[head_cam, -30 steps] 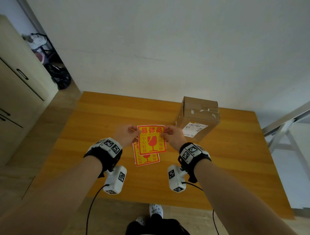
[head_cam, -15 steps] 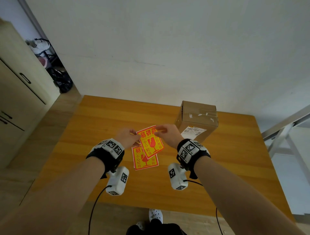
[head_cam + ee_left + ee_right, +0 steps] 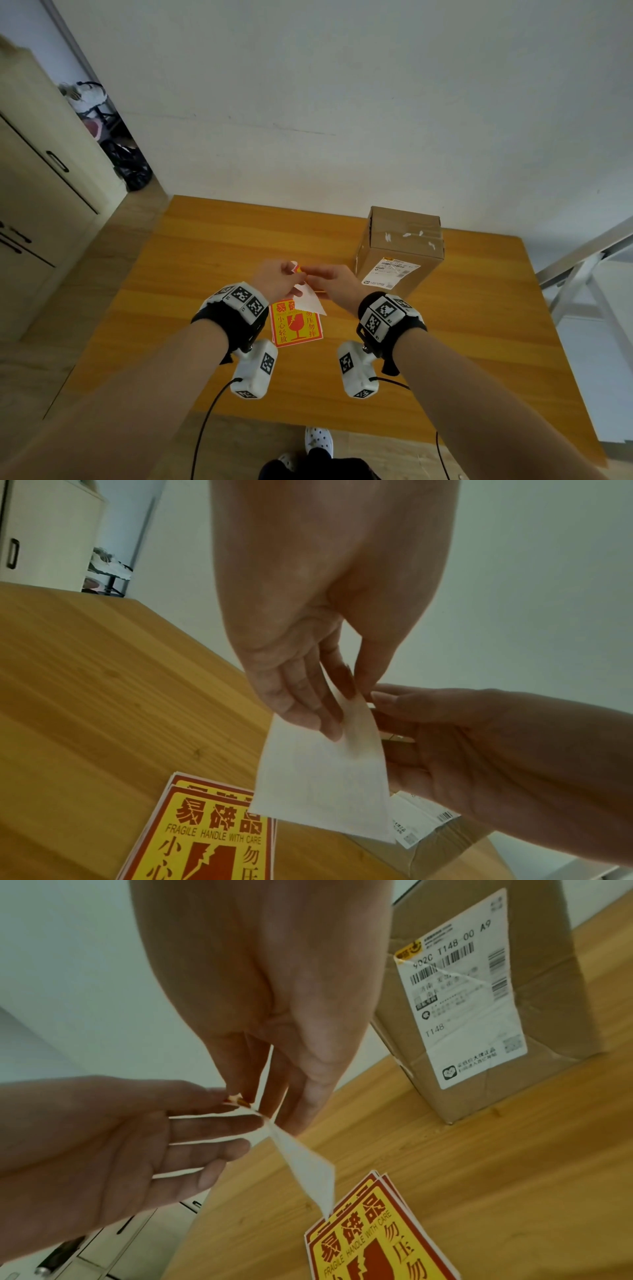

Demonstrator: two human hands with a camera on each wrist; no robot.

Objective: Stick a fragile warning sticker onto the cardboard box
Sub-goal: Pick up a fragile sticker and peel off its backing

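Room: white wall, wood table [image 3: 212, 246], cream cabinet [image 3: 41, 164] left of the table.

Change since the earlier frames: the held sticker [image 3: 310, 301] faced up flat with its print showing; it now hangs with its white back showing, tilted, and both hands have closed in on one top corner.

Count:
- Box [image 3: 400, 250]: one, upright on the table's far right, taped top, one shipping label [image 3: 390, 272] on its near face. No sticker on it yet.
- Held sticker: one, in the air over the table, well apart from the box.
- Stack [image 3: 296, 325] of red-and-yellow stickers: one, flat on the table under the hands. At least three edges show in the right wrist view; exact number cannot be told.
- Left hand [image 3: 277, 279]: thumb and forefinger pinch the sticker's corner, other fingers loose.
- Right hand [image 3: 337, 282]: thumb and fingers pinch the same corner.

By view:
- Head: whole table, both wrist bands, a shoe below.
- Left wrist: sticker's blank back [image 3: 325, 783]; stack text "FRAGILE HANDLE WITH CARE".
- Right wrist: a red-yellow sliver at the pinched corner [image 3: 238, 1099]; label code "T148".
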